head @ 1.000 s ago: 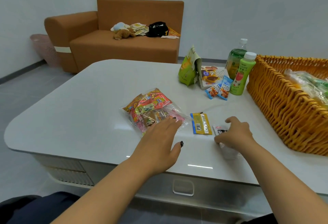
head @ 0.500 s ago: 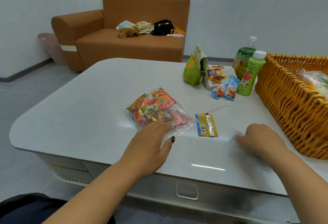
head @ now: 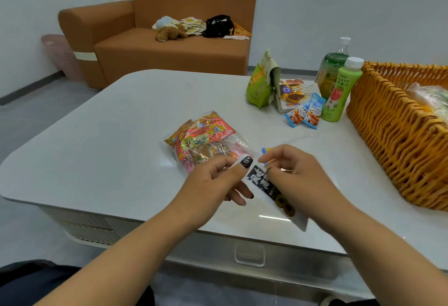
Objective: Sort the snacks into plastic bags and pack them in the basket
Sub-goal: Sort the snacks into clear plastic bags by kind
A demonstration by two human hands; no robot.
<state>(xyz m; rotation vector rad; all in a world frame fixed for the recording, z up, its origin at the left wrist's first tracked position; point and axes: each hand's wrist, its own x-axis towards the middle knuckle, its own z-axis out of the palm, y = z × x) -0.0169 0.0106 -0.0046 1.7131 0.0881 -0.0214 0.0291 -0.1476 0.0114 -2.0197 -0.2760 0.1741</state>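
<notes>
A clear plastic bag stuffed with red and orange snack packets lies on the white table. My left hand pinches the bag's near edge between thumb and fingers. My right hand holds a black-and-white snack packet just above the table, its upper end close to the left thumb. A yellow and blue packet peeks out behind my right fingers. The woven orange basket stands at the right with bagged snacks inside.
Far right of the table hold a green pouch, a snack box, two small blue packets and two green bottles. An orange sofa with a plush toy and a pink bin stand behind.
My right hand lifted the black-and-white packet off the table and carried it left toward the bag. My left hand curled from lying flat on the bag to pinching its edge.
</notes>
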